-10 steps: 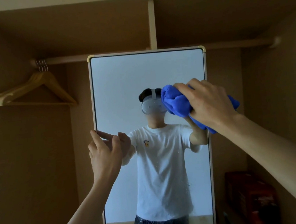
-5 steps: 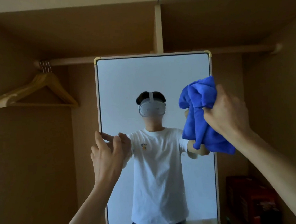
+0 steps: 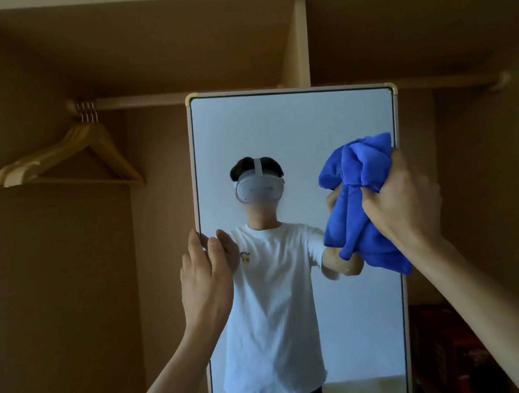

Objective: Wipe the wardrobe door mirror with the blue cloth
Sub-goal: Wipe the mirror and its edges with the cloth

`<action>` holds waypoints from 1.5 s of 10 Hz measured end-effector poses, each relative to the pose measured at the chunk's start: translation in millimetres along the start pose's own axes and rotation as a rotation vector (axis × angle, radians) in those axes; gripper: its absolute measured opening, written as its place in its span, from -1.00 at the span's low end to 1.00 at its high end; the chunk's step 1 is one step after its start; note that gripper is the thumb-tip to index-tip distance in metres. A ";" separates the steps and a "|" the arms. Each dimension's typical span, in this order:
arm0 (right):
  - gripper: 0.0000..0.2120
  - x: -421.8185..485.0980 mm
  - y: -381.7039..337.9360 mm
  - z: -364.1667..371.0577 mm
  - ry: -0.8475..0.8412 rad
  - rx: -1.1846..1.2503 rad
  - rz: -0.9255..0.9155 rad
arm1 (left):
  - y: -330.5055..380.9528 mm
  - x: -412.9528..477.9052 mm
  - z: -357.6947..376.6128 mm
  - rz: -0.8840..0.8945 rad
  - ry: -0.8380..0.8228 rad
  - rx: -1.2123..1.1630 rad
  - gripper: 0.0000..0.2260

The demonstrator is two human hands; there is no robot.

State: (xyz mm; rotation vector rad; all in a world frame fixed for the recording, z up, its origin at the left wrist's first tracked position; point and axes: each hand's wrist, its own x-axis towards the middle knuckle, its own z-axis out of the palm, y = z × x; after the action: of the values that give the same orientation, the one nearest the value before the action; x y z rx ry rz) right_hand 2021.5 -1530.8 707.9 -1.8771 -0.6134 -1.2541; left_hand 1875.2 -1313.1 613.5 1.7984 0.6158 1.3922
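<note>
Glossy mirror (image 3: 293, 129), plush cloth (image 3: 360, 199), wood hangers (image 3: 67, 157).

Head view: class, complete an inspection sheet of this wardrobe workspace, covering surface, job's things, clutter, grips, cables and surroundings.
Surface: tall rectangular pale-framed wardrobe mirror, upright; whether it has smears cannot be told.
Job's things: crumpled blue fabric cloth, bunched, held in front of the mirror's right side.
Clutter: dark red box-like thing, low right, too dim to identify.
Grips: left hand has straight fingers at the mirror's left edge; right hand grips the cloth.
Cables: nothing seen.
Surroundings: brown wooden wardrobe interior; pale wooden hangers hang on the wooden rail, upper left.
</note>
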 end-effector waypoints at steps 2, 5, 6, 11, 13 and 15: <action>-0.68 -14.1 -45.3 17.3 -0.047 0.010 -0.063 | -9.1 2.9 -4.7 0.092 -0.041 -0.069 -0.56; -0.61 -35.1 -116.0 44.1 -0.143 -0.026 -0.131 | -18.3 8.9 -16.7 0.020 -0.110 -0.215 -0.42; -0.54 -42.0 -133.6 51.4 -0.157 -0.043 -0.189 | -23.2 10.6 -21.6 -0.039 -0.148 -0.288 -0.37; -0.68 -68.0 -162.2 49.9 -0.509 -0.039 -0.655 | -49.2 26.9 -42.7 -0.101 -0.406 -0.557 -0.44; -0.77 -54.0 -157.4 49.1 -0.459 -0.258 -0.845 | -57.2 32.7 -44.0 -0.138 -0.453 -0.624 -0.36; -0.68 -95.5 -141.2 61.9 -0.245 -0.196 -0.891 | -60.2 27.0 -44.5 -0.139 -0.484 -0.597 -0.47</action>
State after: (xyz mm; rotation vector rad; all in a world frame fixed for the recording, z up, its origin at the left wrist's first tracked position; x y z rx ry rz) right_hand 1912.4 -1395.8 655.2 -1.9927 -1.6310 -1.6651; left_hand 1845.1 -1244.8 585.8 1.4824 0.0495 0.8683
